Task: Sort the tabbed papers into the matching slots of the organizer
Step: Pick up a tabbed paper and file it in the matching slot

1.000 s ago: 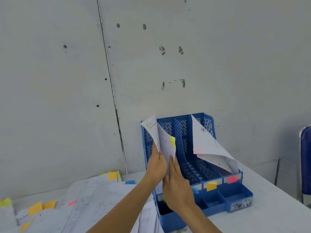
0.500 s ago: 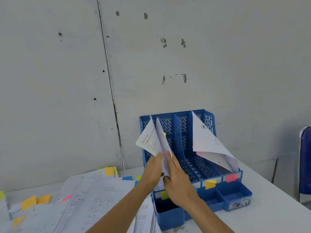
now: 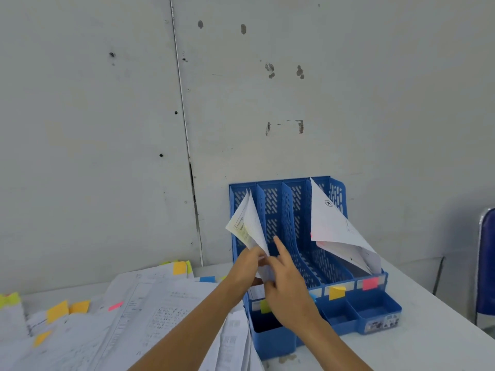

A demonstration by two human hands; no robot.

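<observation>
Here the blue organizer [image 3: 288, 218] stands on the white table [image 3: 428, 330] with its back against the grey wall [image 3: 107, 129], four upright slots side by side and small open trays along its front. The left hand [image 3: 247, 266] pinches the lower part of a few tabbed papers [image 3: 247, 223], which stand tilted in the leftmost slot, their top corners fanned slightly apart and leaning out to the left. The right hand [image 3: 289, 287] is just beside it at the bottom edge of the same sheets, index finger straight and pointing up along the divider, the other fingers bent; whether it actually grips the paper cannot be told. In the rightmost slot other papers [image 3: 334, 226] lean with one corner up and the lower ones curling out over the front. On the front strip sit a green tab [image 3: 265, 306] under the first slot, a yellow tab [image 3: 336, 292] under the third and a pink tab [image 3: 370, 283] under the fourth. A loose pile of sheets [image 3: 150, 303] with yellow, pink, blue and green tabs covers the table to the left. A blue chair [image 3: 486, 263] shows at the right edge.
</observation>
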